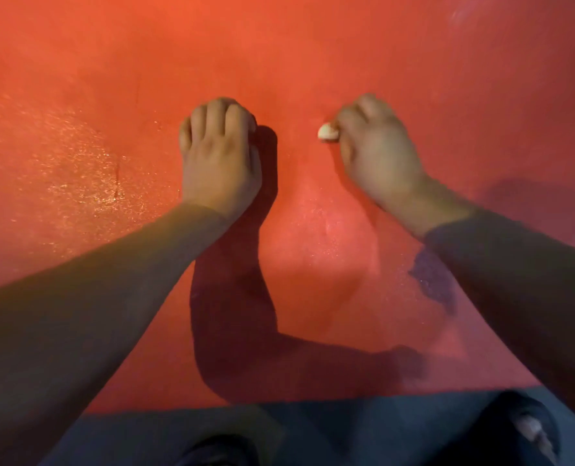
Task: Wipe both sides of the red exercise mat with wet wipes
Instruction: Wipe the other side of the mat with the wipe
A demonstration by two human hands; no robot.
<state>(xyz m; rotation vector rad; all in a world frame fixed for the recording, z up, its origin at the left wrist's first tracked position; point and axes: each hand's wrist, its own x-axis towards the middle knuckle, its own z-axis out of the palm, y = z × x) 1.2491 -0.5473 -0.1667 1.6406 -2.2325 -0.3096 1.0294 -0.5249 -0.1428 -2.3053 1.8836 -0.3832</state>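
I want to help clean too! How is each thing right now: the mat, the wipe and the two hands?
red exercise mat: spread flat, wet and shiny in patches.
wet wipe: scrunched into a small white wad, partly hidden by fingers.
right hand: fingers curled, pinching the wet wipe, low over the mat.
left hand: fingers curled, resting on the mat, nothing seen in it.

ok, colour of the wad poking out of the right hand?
Off-white: a small balled wet wipe pinched in the right hand, on the red mat. Head view.
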